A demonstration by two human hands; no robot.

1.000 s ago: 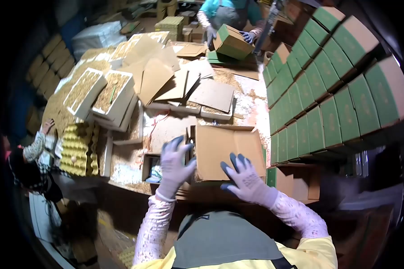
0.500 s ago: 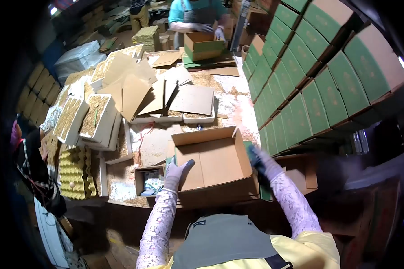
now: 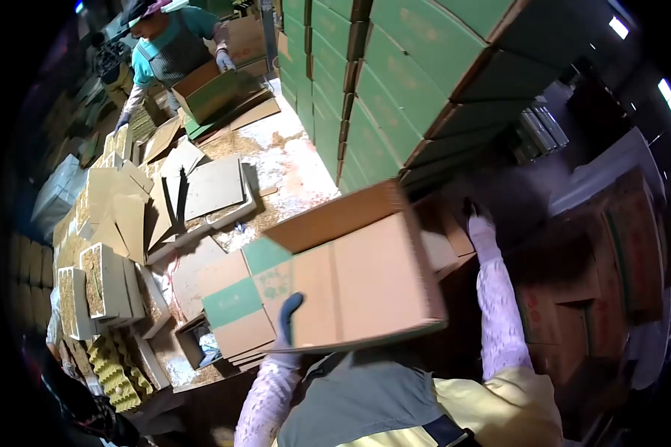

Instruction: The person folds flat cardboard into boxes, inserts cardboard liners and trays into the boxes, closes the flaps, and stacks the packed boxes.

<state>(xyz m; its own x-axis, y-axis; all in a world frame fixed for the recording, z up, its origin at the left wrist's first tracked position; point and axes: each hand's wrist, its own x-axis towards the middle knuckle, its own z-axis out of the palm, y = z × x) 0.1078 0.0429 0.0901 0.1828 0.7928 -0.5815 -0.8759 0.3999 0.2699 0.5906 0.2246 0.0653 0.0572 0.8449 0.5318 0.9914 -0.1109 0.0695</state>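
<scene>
A cardboard box (image 3: 373, 279), brown inside and open at the top, is tilted in front of my body. My left hand (image 3: 287, 328), in a grey-and-lavender glove, grips its near left side with the thumb over the edge; the other fingers are hidden. Brown-and-green cardboard (image 3: 235, 309) lies just left of the box. My right hand (image 3: 481, 221) is off the box, reaching out to the right beside another open carton (image 3: 443, 242). Its dark fingertips blend into the shadow, so their pose is unclear.
Green boxes (image 3: 395, 82) are stacked high ahead and right. Foam trays (image 3: 112, 279), loose cardboard sheets (image 3: 212, 190) and yellow egg trays (image 3: 119, 376) crowd the left of the table. A co-worker (image 3: 171, 56) handles a box (image 3: 209, 93) across it. Brown cartons (image 3: 559, 313) stand right.
My view has swung right. My right hand has left the box's right side and moved out to the right. The box is now tilted, with my left hand still on it.
</scene>
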